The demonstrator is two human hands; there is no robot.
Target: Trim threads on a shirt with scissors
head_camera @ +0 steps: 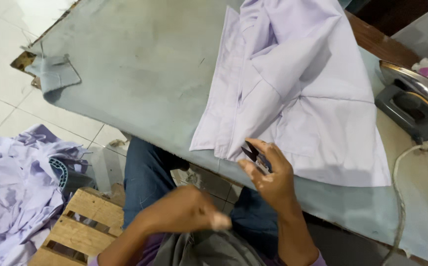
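A pale lilac garment [297, 83] lies folded on the grey padded table [145, 69]. My right hand [270, 175] is at the garment's near edge, its fingers closed around small dark thread snips [252, 151] whose tips point at the cloth. Lower down, in front of my lap, my left hand [187, 212] is blurred and loosely fisted, with its fingertips pinched together; whether anything is between them is not visible.
An electric iron [411, 101] rests at the table's right side, its cord [401, 197] trailing toward the front edge. A heap of lilac cloth [12, 187] lies on the tiled floor at left, beside a wooden pallet [81, 221].
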